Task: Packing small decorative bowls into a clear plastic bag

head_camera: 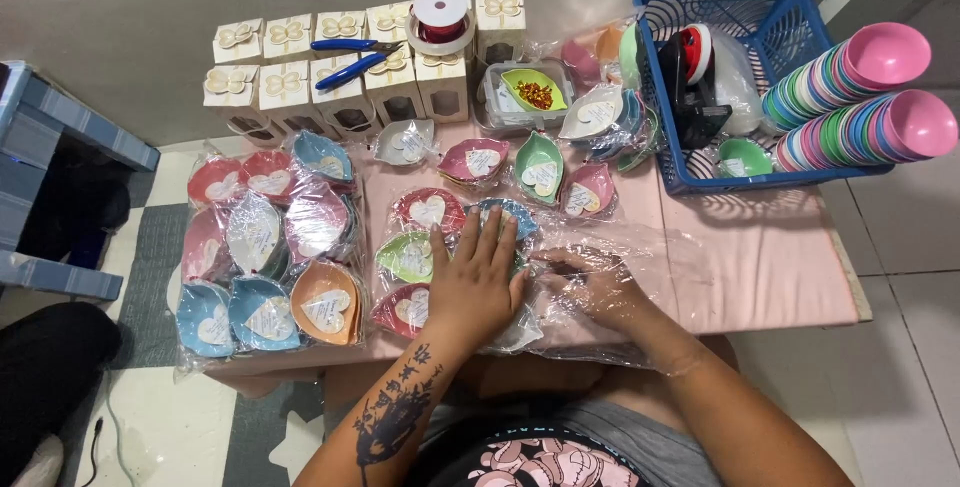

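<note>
Setting: a low pink table (760,277) is seen from above, crowded with small leaf-shaped dishes, each wrapped in clear film with a white heart tag.

Left hand (478,282): it is laid flat, fingers spread, palm pressed down on a group of wrapped dishes (420,257) at the front middle of the table.

Right hand (598,292): it is pushed inside a large clear plastic bag (640,277), just right of the left hand; the fingers seem lightly curled toward the dishes, but through the film it cannot be told whether anything is pinched.

Thing in hand: the dishes under the palm, 2 across and about 3 deep, are partly covered by the bag's mouth.

Already packed: a filled bag of dishes (265,257) lies at the left of the table in neat rows.

Further back: cream gift boxes (345,72) are stacked, with blue snips (350,69) and a spool of red ribbon (441,15) on them.

Right side: a blue basket (745,7) is set beside 2 lying stacks of coloured bowls (860,97).

Doing it well: in judgement, the group is best kept flat and tightly together under steady palm pressure while the bag mouth is held wide, so no dish is tipped or overlapped.

Risk: slippery film may let the rows be shifted; slow, even movement is advised.
</note>
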